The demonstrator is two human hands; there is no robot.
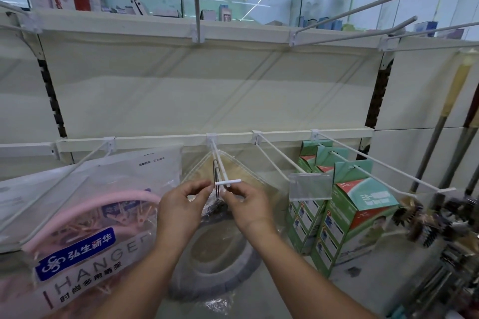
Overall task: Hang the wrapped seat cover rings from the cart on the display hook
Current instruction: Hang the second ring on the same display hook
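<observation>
Both hands pinched at frame centre: left hand and right hand gripping clear wrap at display hook tip. Wrapped seat cover ring hanging below: light, soft, slippery film. Best held by top edge near hang hole, not the ring.

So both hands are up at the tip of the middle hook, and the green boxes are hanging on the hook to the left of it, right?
Not quite. In the head view the green boxes hang to the right of that hook; both hands are at its tip.
</observation>
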